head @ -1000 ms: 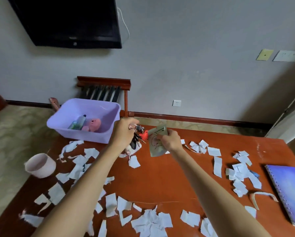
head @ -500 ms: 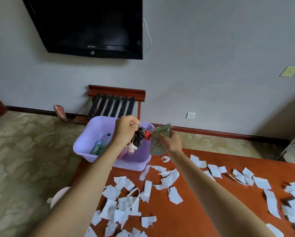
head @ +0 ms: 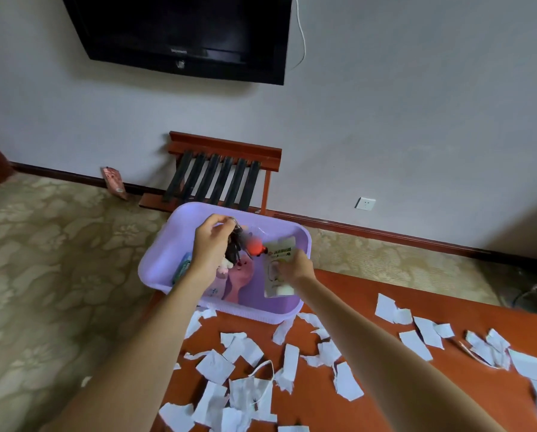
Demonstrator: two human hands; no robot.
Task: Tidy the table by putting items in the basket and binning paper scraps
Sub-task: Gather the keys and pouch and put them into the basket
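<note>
Now, head view: two bare arms reach forward from the bottom edge to the basket.
Left hand (head: 211, 247): fingers curled, with thumb and fingertips pinching the ring at the top of the keys.
Keys (head: 234, 247): a dark bunch hanging from the left hand over the middle of the basket. A blurred red charm (head: 256, 247) sits on its right side and a small pale plush at its lower end.
Right hand (head: 295, 266): fingers closed on the packet, gripping its right edge.
Packet (head: 276, 272): a white-and-green pouch held roughly upright over the right part of the basket. Its lower end is down inside, near the near wall. Whether it touches the bottom cannot be told.
Basket (head: 155, 260): lilac plastic, on the far left corner of the table.
Inside the basket: a pink soft item (head: 242, 279) lies below the keys. A green-blue tube (head: 181, 269) lies by the left wall, partly hidden by the left wrist.
Scraps (head: 348, 381): torn white paper pieces scattered over the table, the nearest just beside the basket's near wall.
Table (head: 385, 310): red-brown wood.
Floor (head: 42, 275): beige patterned carpet, left of and beyond the table.
Wall: a dark TV (head: 183, 29) is mounted high. A wooden rack (head: 223, 179) with black straps stands behind the basket, with a white socket (head: 365, 203) to its right. A pink wrapper (head: 114, 183) leans on the skirting to the rack's left.
</note>
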